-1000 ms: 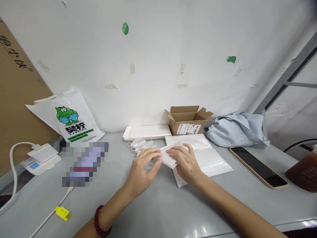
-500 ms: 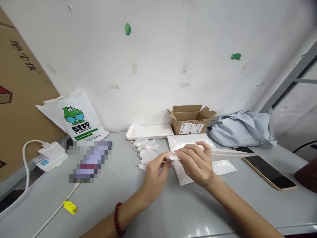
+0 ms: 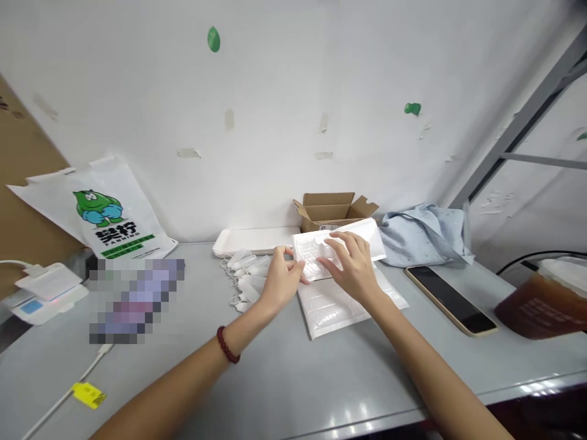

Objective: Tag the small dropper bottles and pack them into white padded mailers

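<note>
Both my hands hold a white bubble mailer [image 3: 362, 235] lifted a little above the grey table [image 3: 293, 379]. My left hand [image 3: 280, 282] pinches its left end. Fingers of my right hand [image 3: 351, 263] are curled over its front face, gripping it. Under them a stack of similar white mailers [image 3: 330, 305] lies flat on the table. A heap of small clear plastic pieces with loops [image 3: 245, 278] sits just left of my left hand. A red bead bracelet [image 3: 226, 345] is on my left wrist.
An open cardboard box [image 3: 332, 209] and a white tray [image 3: 250, 240] stand by the wall. Blue cloth [image 3: 424, 232], a phone [image 3: 449, 299] and a brown container [image 3: 545, 302] lie at right. A printed white bag [image 3: 101, 214], a charger [image 3: 43, 287] and a cable with yellow tag [image 3: 87, 394] sit left.
The mailer was on the pile a second ago; my hands have picked it up, turned it and raised it, now facing me. The camera view has shifted rightward.
</note>
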`<state>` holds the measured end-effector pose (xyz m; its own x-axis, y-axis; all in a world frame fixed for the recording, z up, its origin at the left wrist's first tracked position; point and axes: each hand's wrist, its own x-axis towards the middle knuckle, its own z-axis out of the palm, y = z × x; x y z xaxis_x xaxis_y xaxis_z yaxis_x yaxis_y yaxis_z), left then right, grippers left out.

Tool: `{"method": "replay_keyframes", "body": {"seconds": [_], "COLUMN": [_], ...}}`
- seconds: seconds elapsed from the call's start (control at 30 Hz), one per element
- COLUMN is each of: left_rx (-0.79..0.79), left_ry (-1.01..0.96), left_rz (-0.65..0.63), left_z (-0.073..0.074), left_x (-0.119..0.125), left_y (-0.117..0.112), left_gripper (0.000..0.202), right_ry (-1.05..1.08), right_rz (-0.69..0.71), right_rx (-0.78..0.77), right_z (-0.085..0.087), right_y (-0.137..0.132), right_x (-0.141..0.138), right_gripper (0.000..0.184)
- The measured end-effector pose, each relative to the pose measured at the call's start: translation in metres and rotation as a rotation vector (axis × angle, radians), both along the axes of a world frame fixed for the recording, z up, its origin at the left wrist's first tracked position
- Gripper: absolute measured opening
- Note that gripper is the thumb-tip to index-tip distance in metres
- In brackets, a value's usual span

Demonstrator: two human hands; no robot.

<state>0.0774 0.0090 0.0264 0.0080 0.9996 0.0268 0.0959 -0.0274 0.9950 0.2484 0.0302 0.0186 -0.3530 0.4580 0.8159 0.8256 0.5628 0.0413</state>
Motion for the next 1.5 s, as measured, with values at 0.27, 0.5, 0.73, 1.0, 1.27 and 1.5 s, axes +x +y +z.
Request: {"method": "replay_keyframes", "body": {"seconds": [0.27, 0.5, 0.73, 1.0, 1.27, 1.5], "left_rx": [-0.228, -0.164, 0.000, 0.308, 0.385, 0.418], "left_ry": [0.010, 0.133, 0.551, 1.162, 1.366, 1.474], "left_rz": [0.011, 0.074, 0.005, 0.030, -0.103, -0.067], "left_z": [-0.001, -0.008, 0.010, 0.015, 0.001, -0.005], "left_x": [0.002, -0.003, -0.027, -0.062, -0.064, -0.067], "left_y": [0.027, 0.031, 0.046, 0.062, 0.068, 0.069], "left_gripper": [0.022, 0.017, 0.018, 0.026, 0.030, 0.033], "right_ry": [-0.167, -0.197, -0.172, -0.125, -0.198, -0.188], "right_rz": [0.018, -0.012, -0.016, -0.030, 0.006, 0.021], "right_rx": [-0.392, -0.474, -0.567, -0.549, -0.573, -0.593], "right_z": [-0.012, -0.013, -0.010, -0.010, -0.017, -0.016], "right_y": [0.016, 0.019, 0.019, 0.016, 0.012, 0.013], "right_x": [0.025, 0.027, 0.029, 0.027, 0.018, 0.020], "right_gripper": [0.045, 0.030, 0.014, 0.027, 0.043, 0.038]}}
